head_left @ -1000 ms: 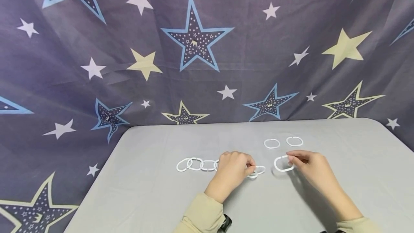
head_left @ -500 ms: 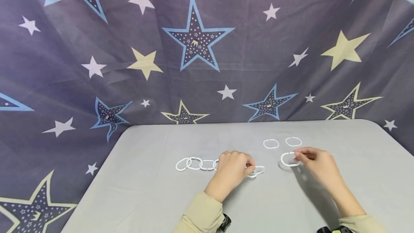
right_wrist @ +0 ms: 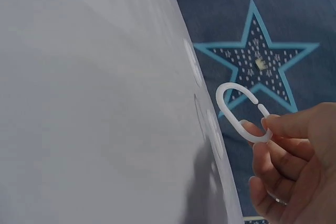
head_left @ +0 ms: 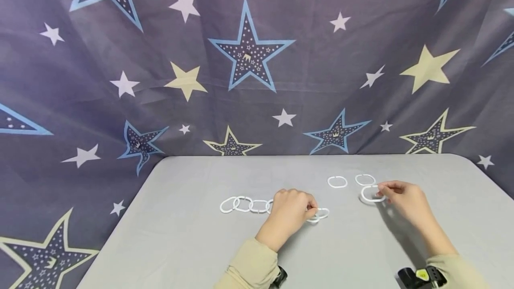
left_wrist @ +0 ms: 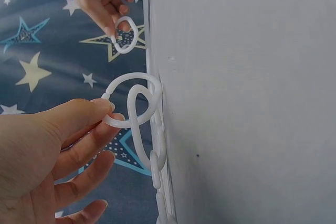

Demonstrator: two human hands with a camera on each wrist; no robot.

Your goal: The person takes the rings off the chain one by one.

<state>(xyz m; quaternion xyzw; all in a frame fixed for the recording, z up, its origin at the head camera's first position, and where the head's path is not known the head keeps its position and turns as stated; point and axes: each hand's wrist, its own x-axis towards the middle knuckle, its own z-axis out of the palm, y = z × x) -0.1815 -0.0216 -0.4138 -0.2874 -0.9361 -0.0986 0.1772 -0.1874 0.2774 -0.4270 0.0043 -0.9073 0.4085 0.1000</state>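
Left hand point(head_left: 291, 213): placed over the right part of the chain; an end link point(left_wrist: 134, 75) is pinched between thumb and index finger, the other fingers loosely bent and spread.
Chain point(head_left: 251, 204): white oval links, looped one through the next, laid across the middle of the desk; part is covered by the left hand, so a full count cannot be made.
Right hand point(head_left: 405, 202): a single link point(right_wrist: 231, 86) is gripped between thumb and fingers; a shiny band is worn on one finger.
Single link: held raised off the desk, right of the chain and apart from it; the gap in its rim is left uncovered.
Loose links: two, a left one point(head_left: 337, 187) and a right one point(head_left: 365, 175), laid flat near each other beyond the hands; the single link is seen just in front of the right one, contact cannot be told.
Desk point(head_left: 180, 244): pale grey, far corners rounded.
Backdrop cloth point(head_left: 305, 66): dark purple-grey, printed with white, yellow and blue-edged stars, hung behind the desk.
Sleeves: beige on both arms, left point(head_left: 250, 264); black devices are worn at the wrists, right point(head_left: 419, 278).
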